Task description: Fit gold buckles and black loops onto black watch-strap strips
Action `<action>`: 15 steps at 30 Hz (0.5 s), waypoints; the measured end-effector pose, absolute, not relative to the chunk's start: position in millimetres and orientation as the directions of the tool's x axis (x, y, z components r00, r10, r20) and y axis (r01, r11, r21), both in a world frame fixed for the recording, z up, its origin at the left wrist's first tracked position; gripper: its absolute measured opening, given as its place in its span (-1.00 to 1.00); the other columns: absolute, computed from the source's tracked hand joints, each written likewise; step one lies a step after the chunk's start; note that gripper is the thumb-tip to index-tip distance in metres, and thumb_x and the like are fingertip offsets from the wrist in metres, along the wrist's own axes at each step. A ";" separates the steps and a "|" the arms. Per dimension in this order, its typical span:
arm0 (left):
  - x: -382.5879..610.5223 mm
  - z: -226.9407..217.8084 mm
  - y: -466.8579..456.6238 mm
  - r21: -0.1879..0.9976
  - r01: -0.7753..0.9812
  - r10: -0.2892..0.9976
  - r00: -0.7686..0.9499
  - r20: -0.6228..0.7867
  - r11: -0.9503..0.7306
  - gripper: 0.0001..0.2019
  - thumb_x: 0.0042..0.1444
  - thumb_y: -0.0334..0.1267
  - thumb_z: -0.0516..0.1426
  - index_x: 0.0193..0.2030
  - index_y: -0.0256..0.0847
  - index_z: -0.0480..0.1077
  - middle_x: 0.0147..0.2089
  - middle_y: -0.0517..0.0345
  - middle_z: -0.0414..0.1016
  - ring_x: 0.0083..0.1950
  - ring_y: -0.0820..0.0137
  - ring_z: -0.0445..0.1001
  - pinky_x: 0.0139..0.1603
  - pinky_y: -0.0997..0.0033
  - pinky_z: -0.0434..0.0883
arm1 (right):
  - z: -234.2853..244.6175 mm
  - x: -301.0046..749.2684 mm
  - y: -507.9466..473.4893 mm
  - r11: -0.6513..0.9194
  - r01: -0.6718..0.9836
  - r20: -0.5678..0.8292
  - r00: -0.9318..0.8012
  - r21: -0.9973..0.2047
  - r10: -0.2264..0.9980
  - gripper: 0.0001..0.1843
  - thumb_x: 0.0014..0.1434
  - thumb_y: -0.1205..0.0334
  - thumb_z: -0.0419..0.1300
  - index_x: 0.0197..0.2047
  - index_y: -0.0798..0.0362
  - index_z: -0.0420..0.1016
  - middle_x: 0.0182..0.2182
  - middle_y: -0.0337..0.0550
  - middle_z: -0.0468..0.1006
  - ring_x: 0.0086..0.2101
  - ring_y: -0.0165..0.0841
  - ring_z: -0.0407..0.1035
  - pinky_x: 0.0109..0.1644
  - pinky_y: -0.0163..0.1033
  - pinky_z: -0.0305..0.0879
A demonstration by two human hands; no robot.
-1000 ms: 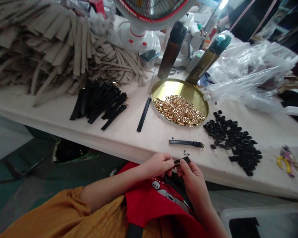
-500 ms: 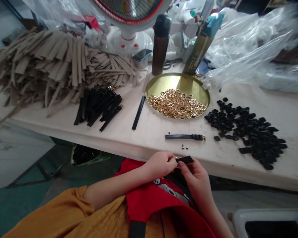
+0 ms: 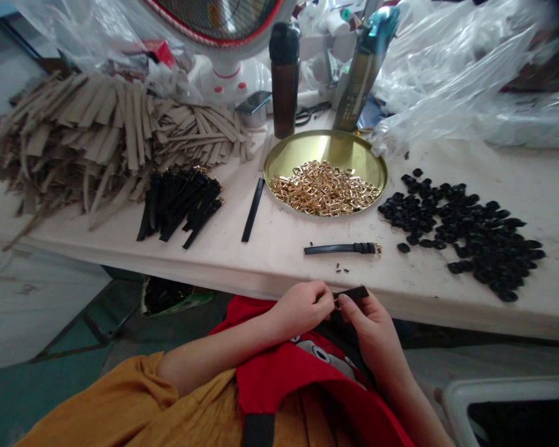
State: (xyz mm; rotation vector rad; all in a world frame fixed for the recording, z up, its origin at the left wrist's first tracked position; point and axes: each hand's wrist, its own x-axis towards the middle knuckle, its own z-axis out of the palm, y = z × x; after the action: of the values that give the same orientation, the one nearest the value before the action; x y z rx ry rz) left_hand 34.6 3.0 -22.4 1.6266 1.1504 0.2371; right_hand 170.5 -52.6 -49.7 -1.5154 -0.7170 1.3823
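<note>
My left hand [image 3: 302, 308] and my right hand [image 3: 371, 323] meet just below the table's front edge, both pinched on a short black strap [image 3: 353, 292] with a small gold buckle at its left end. On the table right above them lies a finished black strap with a gold buckle [image 3: 342, 249]. A round gold tray [image 3: 335, 145] holds a heap of gold buckles [image 3: 323, 188]. A spread of small black loops [image 3: 466, 228] lies to the right.
A pile of black straps [image 3: 179, 200] and a single black strap [image 3: 253, 209] lie left of the tray. Tan strips [image 3: 102, 130] are heaped at the far left. Two bottles [image 3: 284, 77], a fan base [image 3: 228, 74] and plastic bags [image 3: 451, 81] stand behind.
The view has swung a little to the left and up. My hands keep working the short strap and buckle at the table edge; things on the table stay put.
</note>
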 end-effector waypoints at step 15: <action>27.8 -29.7 7.9 0.890 0.312 0.669 0.587 -0.456 0.333 -0.85 -0.04 -0.21 0.05 -0.46 -0.25 0.23 -0.54 0.31 0.23 -0.51 0.56 0.18 -0.52 0.59 0.15 | -44.1 160.7 -53.8 -0.352 -0.212 -0.400 0.270 -0.912 0.876 -0.82 -0.01 0.12 0.25 -0.37 0.03 0.42 -0.53 -0.28 0.43 -0.51 -0.43 0.28 -0.40 -0.32 0.25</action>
State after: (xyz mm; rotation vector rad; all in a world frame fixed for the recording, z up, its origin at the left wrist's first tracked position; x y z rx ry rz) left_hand 27.8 7.9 -29.7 1.2581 0.9743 0.2887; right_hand 160.7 -53.8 -44.1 -1.4948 -0.6487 1.3083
